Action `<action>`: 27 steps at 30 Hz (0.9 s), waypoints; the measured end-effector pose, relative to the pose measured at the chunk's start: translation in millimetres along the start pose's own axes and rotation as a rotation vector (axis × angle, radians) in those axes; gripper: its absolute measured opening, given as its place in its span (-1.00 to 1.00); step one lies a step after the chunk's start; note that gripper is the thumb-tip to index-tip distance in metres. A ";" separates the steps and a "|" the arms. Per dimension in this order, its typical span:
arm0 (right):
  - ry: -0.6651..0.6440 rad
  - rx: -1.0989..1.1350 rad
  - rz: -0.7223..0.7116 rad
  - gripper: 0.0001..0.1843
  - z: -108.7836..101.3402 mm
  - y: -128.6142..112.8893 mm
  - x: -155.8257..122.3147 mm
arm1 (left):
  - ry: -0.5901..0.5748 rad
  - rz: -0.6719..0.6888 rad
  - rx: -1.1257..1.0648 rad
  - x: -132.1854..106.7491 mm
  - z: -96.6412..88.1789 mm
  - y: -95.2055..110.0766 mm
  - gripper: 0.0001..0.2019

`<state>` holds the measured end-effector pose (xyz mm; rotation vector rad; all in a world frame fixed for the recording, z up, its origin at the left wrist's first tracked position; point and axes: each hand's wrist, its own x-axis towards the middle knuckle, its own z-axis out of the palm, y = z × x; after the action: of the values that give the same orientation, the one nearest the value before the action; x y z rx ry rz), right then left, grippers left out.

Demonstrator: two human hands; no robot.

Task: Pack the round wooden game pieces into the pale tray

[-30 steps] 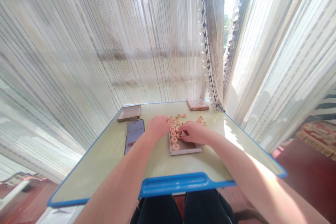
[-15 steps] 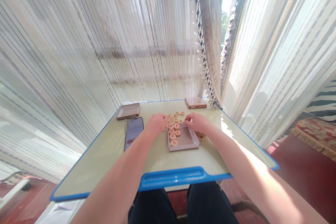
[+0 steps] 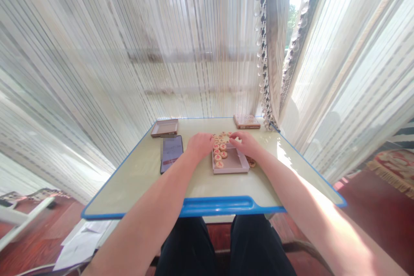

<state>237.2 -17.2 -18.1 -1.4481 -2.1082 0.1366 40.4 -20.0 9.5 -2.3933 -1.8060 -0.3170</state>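
Observation:
A shallow white box [image 3: 236, 171] lies on the table with several round wooden Chinese chess pieces [image 3: 217, 158] marked in red, set in two columns along its left side. Beyond its back rim, more loose chess pieces [image 3: 221, 137] lie in a cluster between my hands. My left hand [image 3: 200, 144] is at the cluster's left edge, its fingertips mostly hidden behind the hand. Over the box's back right corner reaches my right hand [image 3: 245, 141], thumb and fingers apart close to the loose pieces. Other pieces [image 3: 251, 162] lie right of the box, partly covered by my right arm.
Left of my left hand is a phone [image 3: 171, 153] with its screen lit. An open box lid [image 3: 164, 127] lies at the back left, and a closed flat box [image 3: 246, 121] at the back right. The table [image 3: 142, 189] has a blue edge with a molded tray groove in front.
The view has shifted, so the table sits higher and further right in the picture. My right hand's fingers have spread and moved inward over the loose pieces. The pieces in the box look unchanged.

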 end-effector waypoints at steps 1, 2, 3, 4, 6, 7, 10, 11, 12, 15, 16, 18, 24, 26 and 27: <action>0.033 0.014 -0.002 -0.67 0.8 1.4 1.9 | 0.007 -0.003 0.006 0.0 0.3 0.1 -0.62; 0.053 0.019 -0.009 -0.64 1.6 3.2 4.0 | 0.015 -0.001 0.012 0.0 0.7 0.1 -0.61; 0.053 0.018 -0.018 -0.61 2.6 5.2 6.1 | 0.023 0.003 0.019 0.1 1.0 0.0 -0.61; 0.035 0.014 -0.016 -0.59 3.6 7.3 8.1 | 0.033 0.006 0.027 0.0 1.3 -0.2 -0.60; -0.027 0.011 0.023 -0.56 5.2 11.0 10.5 | 0.045 0.003 0.038 -0.6 2.0 -0.3 -0.60; -0.057 0.009 0.053 -0.54 5.6 12.3 10.7 | 0.049 -0.002 0.039 -1.2 2.3 -0.2 -0.61; -0.089 -0.040 0.092 -0.51 4.9 14.8 8.3 | 0.058 -0.002 0.033 -3.4 3.0 0.6 -0.62; -0.076 -0.070 0.086 -0.50 3.9 15.7 7.0 | 0.060 0.004 0.029 -4.0 3.1 0.8 -0.62; -0.057 -0.106 0.078 -0.50 2.7 16.7 5.9 | 0.061 0.008 0.026 -4.3 3.1 1.0 -0.62; -0.003 -0.209 0.053 -0.55 -1.6 20.5 4.4 | 0.058 0.001 0.016 -3.7 3.0 0.2 -0.63; -0.004 -0.230 0.043 -0.56 -2.7 21.4 4.4 | 0.057 -0.002 0.015 -3.1 2.8 -0.5 -0.63; -0.040 -0.243 0.046 -0.58 -4.3 21.7 4.7 | 0.065 -0.006 0.014 -2.1 2.6 -2.3 -0.63; -0.091 -0.315 0.168 -0.58 -6.6 16.5 4.0 | 0.088 -0.012 -0.007 -1.0 4.0 -6.7 -0.63; -0.075 -0.347 0.188 -0.64 -7.6 17.7 4.5 | 0.089 -0.008 -0.013 -0.6 4.4 -7.0 -0.63; -0.070 -0.347 0.198 -0.67 -8.1 18.9 5.0 | 0.090 -0.007 -0.015 -0.4 4.5 -6.9 -0.63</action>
<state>255.6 -6.9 -16.8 -1.8787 -2.1149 -0.1111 34.0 -17.5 4.9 -2.3427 -1.7800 -0.4331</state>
